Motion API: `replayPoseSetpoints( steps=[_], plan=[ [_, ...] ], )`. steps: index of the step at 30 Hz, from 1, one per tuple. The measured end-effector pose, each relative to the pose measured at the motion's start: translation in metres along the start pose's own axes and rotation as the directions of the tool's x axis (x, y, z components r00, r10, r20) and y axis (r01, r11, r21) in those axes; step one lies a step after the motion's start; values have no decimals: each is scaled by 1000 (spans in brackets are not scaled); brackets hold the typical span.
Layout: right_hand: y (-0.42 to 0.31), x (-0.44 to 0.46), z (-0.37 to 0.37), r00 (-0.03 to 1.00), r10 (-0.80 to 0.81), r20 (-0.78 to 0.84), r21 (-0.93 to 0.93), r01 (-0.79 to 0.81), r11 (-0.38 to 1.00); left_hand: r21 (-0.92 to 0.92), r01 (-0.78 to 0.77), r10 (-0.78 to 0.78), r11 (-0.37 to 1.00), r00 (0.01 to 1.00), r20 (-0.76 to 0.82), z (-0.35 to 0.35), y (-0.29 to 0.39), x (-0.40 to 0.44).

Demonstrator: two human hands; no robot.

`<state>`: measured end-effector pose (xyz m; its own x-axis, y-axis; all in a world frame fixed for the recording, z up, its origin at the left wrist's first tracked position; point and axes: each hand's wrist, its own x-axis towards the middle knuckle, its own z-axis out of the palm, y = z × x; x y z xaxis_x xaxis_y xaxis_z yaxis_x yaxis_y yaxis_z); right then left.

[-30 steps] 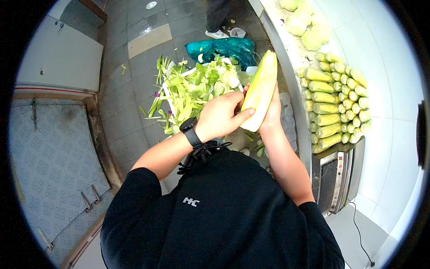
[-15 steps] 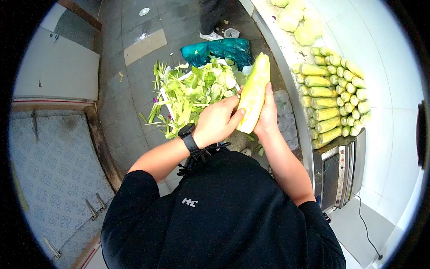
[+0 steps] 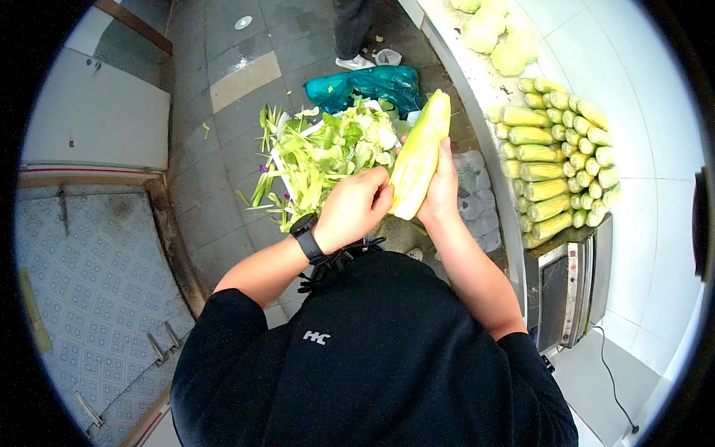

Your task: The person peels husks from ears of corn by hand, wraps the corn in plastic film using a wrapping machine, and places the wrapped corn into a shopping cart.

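Note:
An ear of corn point(image 3: 421, 160) in pale green husk, with yellow showing at its lower part, tilts up and away from me. My right hand point(image 3: 439, 192) is wrapped round its right side, with the thumb along the edge and the other fingers mostly hidden behind. At the lower left of the ear, my left hand point(image 3: 353, 210) is closed, with thumb and curled fingers pressed together close against the ear. Whatever lies between those fingers is hidden. Beyond my left hand lies a heap of green leaves and husks point(image 3: 328, 153).
Stacked ears of corn point(image 3: 547, 171) and pale green round vegetables point(image 3: 506, 45) rest on the counter point(image 3: 491, 89) at right. A metal appliance point(image 3: 558, 287) stands nearer me. A teal bag point(image 3: 365, 86) lies on the floor before another person's shoe point(image 3: 355, 62).
My left hand has drawn slightly left and its thumb has come off the ear's face, the fingers now curled at its edge. My right hand keeps its hold on the corn.

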<state>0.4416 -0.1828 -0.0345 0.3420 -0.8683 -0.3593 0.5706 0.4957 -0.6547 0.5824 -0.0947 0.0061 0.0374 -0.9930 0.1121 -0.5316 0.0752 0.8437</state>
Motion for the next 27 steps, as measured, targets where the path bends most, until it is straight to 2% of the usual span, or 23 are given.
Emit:
replayPoseSetpoints(
  steps=[2,6,7,8,9,11,13,15,17,19,20,23,25,26,27],
  plan=[
    [0,-2,3,997,-68,-37,-12,67,998,-7,40,-40,999,999,-13,-1,2,-6],
    [4,-3,6,999,-32,-38,0,32,999,60,-1,0,998,1000,19,-16,-6,-12],
    [1,-3,7,997,79,-17,69,-77,995,61,0,-1,998,1000,19,-21,-7,-12],
    [-1,-3,8,982,187,10,134,-186,973,-38,19,-18,999,999,46,-27,-7,-10],
    [-2,-3,9,982,190,12,136,-189,972,-135,44,-34,990,997,75,-33,-6,-9],
    [-4,-4,9,940,332,76,76,-337,938,-192,102,-83,976,991,103,-38,-5,-10],
    [-1,-3,-1,928,365,72,13,-367,930,-225,165,-123,960,974,191,-46,-5,-11],
    [4,-1,-12,899,435,55,-115,-427,897,-104,25,-15,994,996,93,-56,-25,-13],
    [-7,-11,-1,881,469,60,-47,-466,883,89,57,-53,994,997,-49,-73,-34,-10],
    [-16,-13,-3,856,499,137,-83,-492,867,236,124,-77,964,977,-200,-92,-54,-3],
    [-13,-10,-7,868,483,115,-145,-467,873,352,166,-87,921,969,-230,-99,-69,2],
    [-10,-7,-14,888,456,55,-199,-438,877,635,310,-347,708,935,-70,-100,-118,9],
    [-13,-8,-12,887,456,70,-231,-430,873,609,155,-219,778,975,31,-84,-112,9],
    [-15,-10,-8,882,463,84,-262,-429,864,431,108,-154,896,986,71,-72,-101,16],
    [-17,-16,-3,884,460,80,-255,-428,867,18,138,-139,990,975,172,-59,-94,23]
  ],
)
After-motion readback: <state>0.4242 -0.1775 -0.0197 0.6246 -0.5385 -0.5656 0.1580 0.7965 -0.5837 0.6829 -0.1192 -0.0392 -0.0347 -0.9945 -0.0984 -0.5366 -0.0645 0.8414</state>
